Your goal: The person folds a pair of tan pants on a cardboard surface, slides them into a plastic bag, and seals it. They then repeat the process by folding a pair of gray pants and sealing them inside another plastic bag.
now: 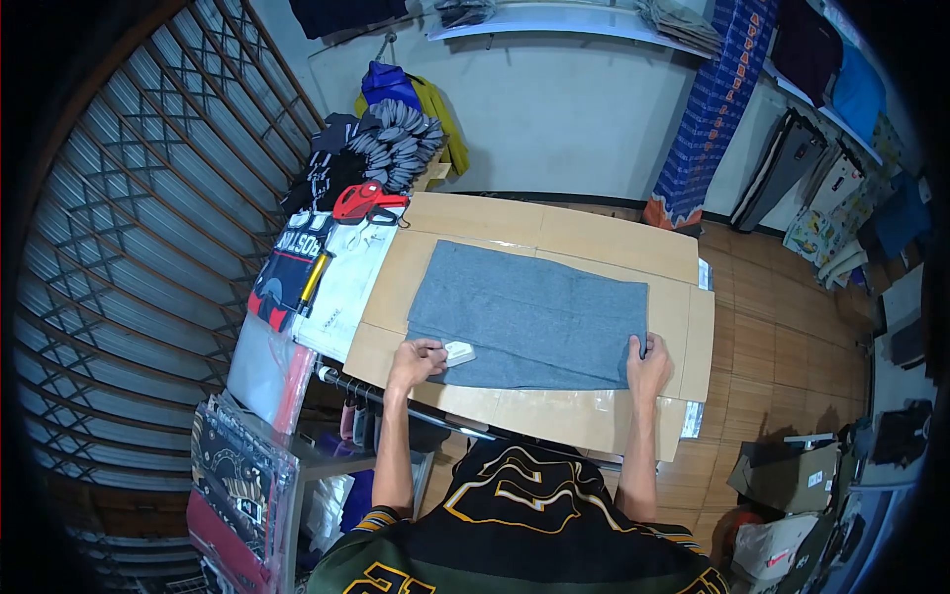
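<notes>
A folded grey cloth garment (529, 307) lies flat on a cardboard sheet, a crease running across its near half. My left hand (418, 364) pinches the garment's near left edge, its fingertips touching a white tag (458, 353) that rests on the cloth. At the near right corner, my right hand (648, 366) grips the garment's right edge, thumb on top and fingers around the side. The underside of the cloth is hidden.
The cardboard sheet (534, 226) covers the table. To its left are a red tape dispenser (361, 202), a yellow-handled cutter (315, 281) and a folded dark jersey (293, 259). Bagged clothes (237, 465) stand at lower left. Boxes (787, 475) sit on the floor at right.
</notes>
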Available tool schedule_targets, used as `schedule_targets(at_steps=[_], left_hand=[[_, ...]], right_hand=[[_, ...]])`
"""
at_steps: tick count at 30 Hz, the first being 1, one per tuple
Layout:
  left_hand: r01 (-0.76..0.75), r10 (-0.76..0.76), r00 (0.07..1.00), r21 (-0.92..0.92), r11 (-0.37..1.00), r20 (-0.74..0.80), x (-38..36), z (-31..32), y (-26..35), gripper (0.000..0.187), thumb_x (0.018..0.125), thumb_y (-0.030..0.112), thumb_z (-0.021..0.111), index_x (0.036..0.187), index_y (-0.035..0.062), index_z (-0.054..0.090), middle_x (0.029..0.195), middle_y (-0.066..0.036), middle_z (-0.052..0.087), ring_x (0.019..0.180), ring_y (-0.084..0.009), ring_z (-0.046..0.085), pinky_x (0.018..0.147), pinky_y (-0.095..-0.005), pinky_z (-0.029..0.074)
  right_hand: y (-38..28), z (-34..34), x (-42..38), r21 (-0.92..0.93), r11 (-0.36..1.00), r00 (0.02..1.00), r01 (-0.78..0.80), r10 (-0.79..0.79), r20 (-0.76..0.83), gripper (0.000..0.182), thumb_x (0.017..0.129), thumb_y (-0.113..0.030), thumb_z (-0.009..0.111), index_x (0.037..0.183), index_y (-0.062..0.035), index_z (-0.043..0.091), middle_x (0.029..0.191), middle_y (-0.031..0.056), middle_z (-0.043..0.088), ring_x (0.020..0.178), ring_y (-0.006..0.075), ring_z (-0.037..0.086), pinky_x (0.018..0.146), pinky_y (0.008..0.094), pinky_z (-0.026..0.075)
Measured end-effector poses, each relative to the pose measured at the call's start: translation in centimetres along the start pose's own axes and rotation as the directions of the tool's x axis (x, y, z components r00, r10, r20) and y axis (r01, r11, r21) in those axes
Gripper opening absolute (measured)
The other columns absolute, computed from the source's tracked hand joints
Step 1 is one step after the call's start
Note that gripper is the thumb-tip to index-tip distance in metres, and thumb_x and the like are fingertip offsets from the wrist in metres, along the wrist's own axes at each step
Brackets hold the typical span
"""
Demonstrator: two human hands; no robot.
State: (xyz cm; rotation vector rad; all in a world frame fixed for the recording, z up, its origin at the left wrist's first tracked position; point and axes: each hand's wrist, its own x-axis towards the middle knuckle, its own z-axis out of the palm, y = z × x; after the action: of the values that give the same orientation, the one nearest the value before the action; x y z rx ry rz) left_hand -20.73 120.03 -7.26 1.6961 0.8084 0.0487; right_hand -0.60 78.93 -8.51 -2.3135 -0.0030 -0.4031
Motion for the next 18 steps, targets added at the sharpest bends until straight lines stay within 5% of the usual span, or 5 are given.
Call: schedule_targets(at_steps=[3,9,12,16,18], left_hand=[[0.001,0.0,1.0,-0.043,0.999,0.014,-0.6,2.3,0.7,0.022,0.088,0.012,0.083,0.096,-0.0063,0.074,0.087,-0.013,0.077,0.072,-0.0143,0.074,0.065,-0.0282,0.061],[-0.105,0.155,0.984,0.431,0.896,-0.083,-1.4,1.6,3.3,0.036,0.082,0.022,0.089,0.104,-0.002,0.073,0.081,-0.012,0.075,0.063,-0.0188,0.067,0.061,-0.0374,0.055],[-0.215,0.392,0.862,0.469,0.857,-0.322,-1.6,1.8,5.4,0.04,0.081,0.025,0.088,0.105,-0.0029,0.072,0.094,-0.017,0.074,0.08,-0.0268,0.07,0.071,-0.0403,0.056],[-0.316,0.677,0.672,0.711,0.628,-0.3,1.4,1.3,3.8,0.05,0.089,0.028,0.08,0.132,0.0054,0.067,0.138,-0.026,0.059,0.126,-0.0413,0.056,0.105,-0.0518,0.046],[-0.293,0.556,0.796,0.652,0.7,-0.238,2.6,0.6,2.3,0.055,0.091,0.027,0.077,0.141,0.0102,0.063,0.142,-0.027,0.056,0.133,-0.0444,0.05,0.111,-0.0548,0.042]], right_hand=[[-0.3,-0.2,0.1,-0.005,1.0,1.0,0.001,-0.001,0.007,0.034,0.089,-0.023,0.079,0.11,0.0031,0.073,0.092,0.0201,0.075,0.08,0.0341,0.071,0.076,0.0439,0.055],[-1.1,-0.5,-0.1,-0.012,1.0,1.0,-0.022,0.022,0.019,0.034,0.09,-0.024,0.077,0.11,0.0027,0.073,0.098,0.0214,0.074,0.09,0.0382,0.069,0.085,0.0483,0.052],[-1.3,-0.5,-0.2,-0.051,0.999,1.0,-0.012,0.012,0.008,0.035,0.09,-0.025,0.076,0.111,0.002,0.073,0.101,0.0207,0.074,0.095,0.0381,0.068,0.088,0.0495,0.049],[-1.5,-0.4,-0.4,-0.073,0.997,1.0,-0.01,0.011,0.012,0.035,0.091,-0.026,0.076,0.111,0.0011,0.073,0.103,0.0194,0.074,0.096,0.0376,0.067,0.089,0.0502,0.047],[-1.6,-0.6,-0.2,-0.058,0.998,1.0,-0.021,0.022,0.013,0.034,0.091,-0.026,0.076,0.111,0.0007,0.073,0.102,0.019,0.074,0.095,0.0376,0.068,0.088,0.0501,0.048]])
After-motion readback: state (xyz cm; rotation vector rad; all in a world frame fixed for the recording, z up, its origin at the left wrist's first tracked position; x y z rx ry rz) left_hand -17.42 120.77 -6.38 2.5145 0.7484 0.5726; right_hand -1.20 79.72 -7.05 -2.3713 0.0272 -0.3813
